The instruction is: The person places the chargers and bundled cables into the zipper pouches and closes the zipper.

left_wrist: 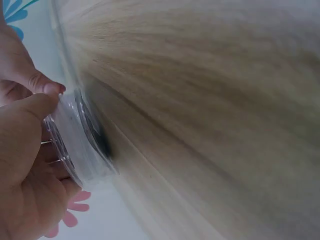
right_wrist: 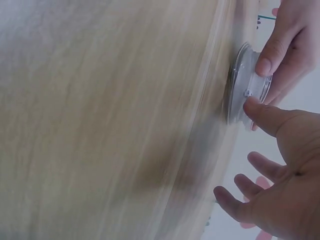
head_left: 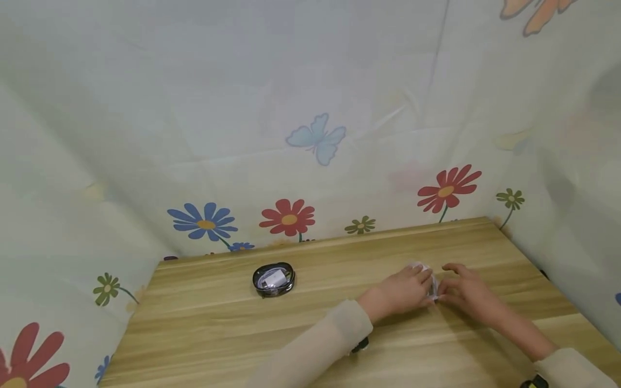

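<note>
A clear plastic spool (left_wrist: 75, 140) with round flanges and whitish, see-through material stands on edge, close over the wooden table. My left hand (head_left: 405, 291) grips it, thumb on the near side and fingers curled round the far flange. Facing it from the right is my right hand (head_left: 468, 296). In the right wrist view a digit of the right hand (right_wrist: 295, 165) touches the spool's rim at a small spot, while other fingers are spread apart, off the spool. The head view leaves most of the spool hidden behind the left hand.
On the left part of the table (head_left: 204, 323) lies a coiled black cable (head_left: 259, 291) with a white block (head_left: 275, 278) inside its loop. A pale curtain (head_left: 233, 108) printed with flowers and butterflies hangs behind the table and along its sides.
</note>
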`<state>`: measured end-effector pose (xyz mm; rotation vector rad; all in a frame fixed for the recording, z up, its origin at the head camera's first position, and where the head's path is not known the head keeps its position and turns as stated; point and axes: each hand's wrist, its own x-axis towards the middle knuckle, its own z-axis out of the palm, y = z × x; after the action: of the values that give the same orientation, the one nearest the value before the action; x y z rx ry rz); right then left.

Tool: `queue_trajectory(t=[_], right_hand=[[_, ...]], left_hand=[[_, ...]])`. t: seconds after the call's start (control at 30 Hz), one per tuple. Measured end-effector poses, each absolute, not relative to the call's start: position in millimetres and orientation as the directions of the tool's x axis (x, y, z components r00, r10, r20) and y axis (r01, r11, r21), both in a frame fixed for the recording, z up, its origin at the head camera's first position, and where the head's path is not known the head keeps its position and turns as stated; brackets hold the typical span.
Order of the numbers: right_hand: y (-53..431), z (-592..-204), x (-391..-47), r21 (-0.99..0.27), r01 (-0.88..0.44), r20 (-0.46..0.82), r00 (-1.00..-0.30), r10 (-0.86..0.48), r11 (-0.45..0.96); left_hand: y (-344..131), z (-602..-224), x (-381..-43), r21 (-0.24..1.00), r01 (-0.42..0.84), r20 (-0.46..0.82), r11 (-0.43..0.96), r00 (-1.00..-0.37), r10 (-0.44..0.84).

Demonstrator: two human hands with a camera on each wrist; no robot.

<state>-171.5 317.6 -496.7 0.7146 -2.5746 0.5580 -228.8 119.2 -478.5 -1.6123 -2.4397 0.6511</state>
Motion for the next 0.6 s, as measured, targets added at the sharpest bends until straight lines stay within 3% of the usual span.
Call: queue_trajectory(t=[0.27,0.47,0.6], right_hand=[[317,-494,-174,-0.253,-0.5,0.469,-0.812,-0.347,0.828],[320,-493,-178,-0.188,-0.452,0.491,-0.812,-0.316,0.872],[322,-493,-183,-0.211,-0.394,0.444,-0.854,-0.271,0.894]], left_hand=[[113,-476,-225,-0.398,0.851,-0.118,0.342,-0.417,0.901],[106,-478,-226,-0.41,0.872,-0.124,0.267,-0.343,0.931],[101,-478,-229,-0.44,0.875,-0.128,0.2,-0.282,0.951]])
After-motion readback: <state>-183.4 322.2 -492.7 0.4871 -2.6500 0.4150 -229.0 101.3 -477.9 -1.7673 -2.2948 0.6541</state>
